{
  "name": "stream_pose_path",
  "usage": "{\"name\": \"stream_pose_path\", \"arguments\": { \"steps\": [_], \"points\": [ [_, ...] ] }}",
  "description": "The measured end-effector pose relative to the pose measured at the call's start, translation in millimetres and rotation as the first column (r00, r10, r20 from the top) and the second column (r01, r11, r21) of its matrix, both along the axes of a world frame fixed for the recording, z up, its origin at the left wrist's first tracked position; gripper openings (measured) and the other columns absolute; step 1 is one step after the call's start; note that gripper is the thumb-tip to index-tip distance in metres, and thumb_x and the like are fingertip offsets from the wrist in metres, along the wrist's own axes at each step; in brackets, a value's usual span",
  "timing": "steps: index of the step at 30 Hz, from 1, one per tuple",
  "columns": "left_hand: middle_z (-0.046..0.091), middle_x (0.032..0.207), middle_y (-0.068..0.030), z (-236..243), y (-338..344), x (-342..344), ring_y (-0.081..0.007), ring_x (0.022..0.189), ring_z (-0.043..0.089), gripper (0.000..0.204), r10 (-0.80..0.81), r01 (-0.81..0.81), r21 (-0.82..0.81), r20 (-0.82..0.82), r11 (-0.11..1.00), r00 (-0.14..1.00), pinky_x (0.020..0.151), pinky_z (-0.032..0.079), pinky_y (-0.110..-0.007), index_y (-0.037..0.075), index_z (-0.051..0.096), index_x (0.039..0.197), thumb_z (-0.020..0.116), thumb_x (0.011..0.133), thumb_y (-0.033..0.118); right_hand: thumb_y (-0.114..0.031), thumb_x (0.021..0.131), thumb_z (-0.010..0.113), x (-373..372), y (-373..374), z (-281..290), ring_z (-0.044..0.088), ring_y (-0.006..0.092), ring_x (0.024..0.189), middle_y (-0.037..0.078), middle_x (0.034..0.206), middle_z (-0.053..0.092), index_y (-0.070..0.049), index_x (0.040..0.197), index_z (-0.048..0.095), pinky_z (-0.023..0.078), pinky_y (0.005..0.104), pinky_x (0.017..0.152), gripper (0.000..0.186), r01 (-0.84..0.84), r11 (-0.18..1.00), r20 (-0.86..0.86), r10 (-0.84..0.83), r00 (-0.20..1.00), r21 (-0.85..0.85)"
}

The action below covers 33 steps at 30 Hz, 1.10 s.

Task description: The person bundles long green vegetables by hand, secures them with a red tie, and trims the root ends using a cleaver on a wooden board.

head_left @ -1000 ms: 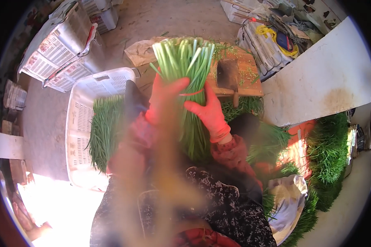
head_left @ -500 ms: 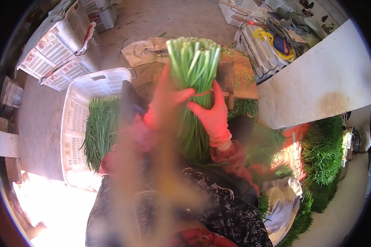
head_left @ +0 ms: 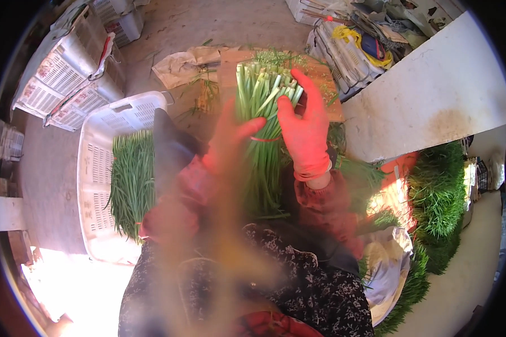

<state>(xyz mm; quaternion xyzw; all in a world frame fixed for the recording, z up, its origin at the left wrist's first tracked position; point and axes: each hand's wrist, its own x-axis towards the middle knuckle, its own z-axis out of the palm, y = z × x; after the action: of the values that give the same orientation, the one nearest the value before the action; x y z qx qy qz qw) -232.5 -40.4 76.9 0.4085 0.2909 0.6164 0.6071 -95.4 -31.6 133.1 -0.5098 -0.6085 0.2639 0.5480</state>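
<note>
An upright bunch of long green chives (head_left: 257, 104) stands in front of me, its pale cut ends uppermost. A thin red band (head_left: 266, 139) circles it below those ends. My left hand (head_left: 225, 137), in an orange-red glove, is closed around the bunch's left side, its thumb lying across the stalks near the band. My right hand (head_left: 308, 135), gloved alike, is beside the upper right of the bunch with thumb and fingers apart. Its thumb tip meets the cut ends. A blurred tan shape close to the camera hides part of my left hand and forearm.
A white slatted crate (head_left: 87, 188) at left holds more chives (head_left: 132, 182). Behind the bunch lies a wooden board (head_left: 330, 105) strewn with trimmings. A white panel (head_left: 427, 106) slants at right, near heaped chives (head_left: 441, 196). Stacked crates (head_left: 56, 76) stand far left.
My right hand has left the band and risen to the bunch's cut ends, its fingers spreading. The bunch has come down slightly, with my left hand still on it.
</note>
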Motion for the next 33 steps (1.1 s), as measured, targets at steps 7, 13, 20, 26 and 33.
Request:
{"name": "stream_pose_path", "arguments": {
  "steps": [7,13,20,26,33],
  "points": [
    [0.058,0.122,-0.0116,6.9,-2.4,-0.7,-0.0201,0.108,0.058,0.059,-0.006,0.010,-0.066,0.056,0.998,0.998,0.095,0.045,-0.033,-0.002,0.041,0.134,0.067,0.086,0.020,-0.003,0.086,0.060,4.0,-4.9,0.5,0.053,0.0067,0.082,0.005,0.117,0.061,-0.004,0.131,0.052,0.046,0.0227,0.071,0.046,0.026,0.998,0.282,-0.040,0.959,0.055],
    [0.063,0.115,-0.0087,4.7,-4.3,2.3,-0.0173,0.106,0.058,0.050,0.080,-0.083,-0.179,-0.025,0.980,0.997,0.092,0.045,-0.032,0.000,0.051,0.130,0.066,0.084,0.008,-0.013,0.083,0.064,8.4,-0.3,5.5,0.060,0.0284,0.099,0.015,0.117,0.060,-0.004,0.124,0.054,0.049,0.0364,0.084,0.044,0.056,0.987,0.444,-0.118,0.888,0.149],
    [0.061,0.116,-0.0110,-4.2,-2.3,7.0,-0.0185,0.102,0.060,0.053,0.046,-0.056,-0.136,-0.069,0.989,0.997,0.090,0.048,-0.032,-0.003,0.046,0.130,0.069,0.085,0.016,-0.013,0.078,0.065,14.8,4.2,-6.6,0.061,0.0363,0.095,0.016,0.108,0.061,-0.006,0.112,0.057,0.051,0.0426,0.078,0.035,0.130,0.971,0.405,-0.202,0.892,0.199],
    [0.061,0.117,-0.0114,-2.1,-3.8,10.9,-0.0190,0.102,0.060,0.054,0.015,-0.024,-0.112,-0.078,0.993,0.997,0.089,0.049,-0.033,-0.003,0.046,0.130,0.069,0.086,0.016,-0.017,0.082,0.062,20.2,19.2,4.2,0.063,0.0363,0.085,0.016,0.088,0.064,-0.005,0.100,0.062,0.051,0.0422,0.071,0.022,0.253,0.965,0.582,-0.244,0.775,0.067],
    [0.061,0.116,-0.0124,-7.6,-1.6,4.4,-0.0200,0.101,0.060,0.053,-0.012,0.007,-0.116,-0.045,0.993,0.999,0.089,0.049,-0.034,-0.003,0.046,0.130,0.068,0.087,0.016,-0.019,0.087,0.065,74.8,42.7,33.1,0.061,0.0160,0.067,0.008,0.075,0.066,-0.001,0.087,0.065,0.048,0.0303,0.066,0.018,0.127,0.984,-0.394,-0.168,0.904,-0.127]
  ]
}}
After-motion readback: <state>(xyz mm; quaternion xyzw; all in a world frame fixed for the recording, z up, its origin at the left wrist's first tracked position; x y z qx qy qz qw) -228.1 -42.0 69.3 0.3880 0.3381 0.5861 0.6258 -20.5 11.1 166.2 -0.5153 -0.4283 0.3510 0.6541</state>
